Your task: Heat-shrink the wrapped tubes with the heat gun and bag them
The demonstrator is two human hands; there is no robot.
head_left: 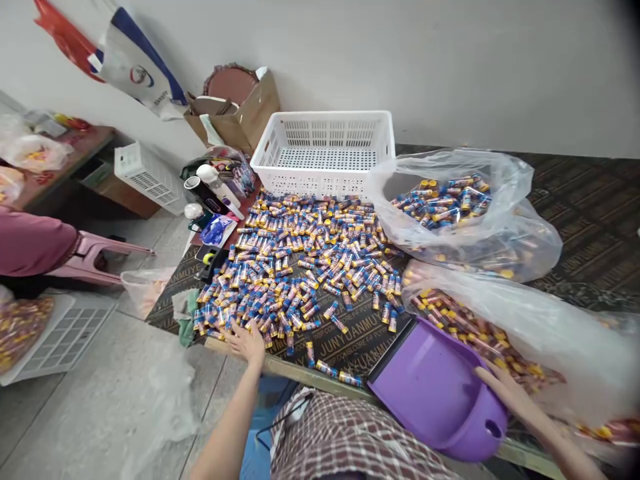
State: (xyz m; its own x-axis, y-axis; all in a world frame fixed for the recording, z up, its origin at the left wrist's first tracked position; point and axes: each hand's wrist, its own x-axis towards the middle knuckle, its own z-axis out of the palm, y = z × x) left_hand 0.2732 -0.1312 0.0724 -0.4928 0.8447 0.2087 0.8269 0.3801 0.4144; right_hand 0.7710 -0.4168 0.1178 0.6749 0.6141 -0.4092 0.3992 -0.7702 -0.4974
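My left hand (246, 343) lies at the table's near edge with its fingers spread. Its fingertips touch the closest of many small tubes (295, 267) with blue and yellow ends, spread in a heap over the table. At the right, my right hand (505, 387) grips the side of a purple dustpan (425, 383), whose inside shows bare. The dustpan's dark front lip faces the heap, and a few loose tubes lie just left of it. Some of my right fingers are hidden.
A white plastic crate (323, 183) stands behind the heap. On the right are an open bag of tubes (515, 180) and a second bag (565, 333) of reddish tubes. Bottles (213, 177) and a green cloth (185, 317) are at left. Another person's pink sleeve (35, 243) shows further left.
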